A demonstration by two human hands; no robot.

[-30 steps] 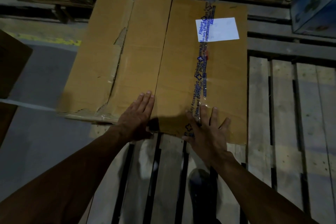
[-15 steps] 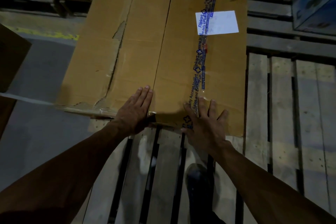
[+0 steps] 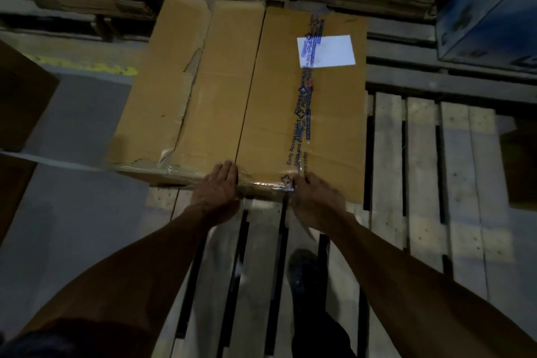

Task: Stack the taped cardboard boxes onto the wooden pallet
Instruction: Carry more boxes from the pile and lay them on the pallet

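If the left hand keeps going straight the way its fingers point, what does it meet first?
The left hand already lies on the cardboard box; its fingers would slide along the box top beside the center seam, which looks free.

taped box (image 3: 247,102) x1 | pallet (image 3: 421,171) x1 | hands x2: L (image 3: 216,192), R (image 3: 316,200) | blue box (image 3: 491,9) x1 | label (image 3: 327,51) x1

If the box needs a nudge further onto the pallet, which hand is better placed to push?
Probably the left hand: it lies flat at the near edge of the cardboard box, close to the centre seam. The right hand sits curled over the taped edge.
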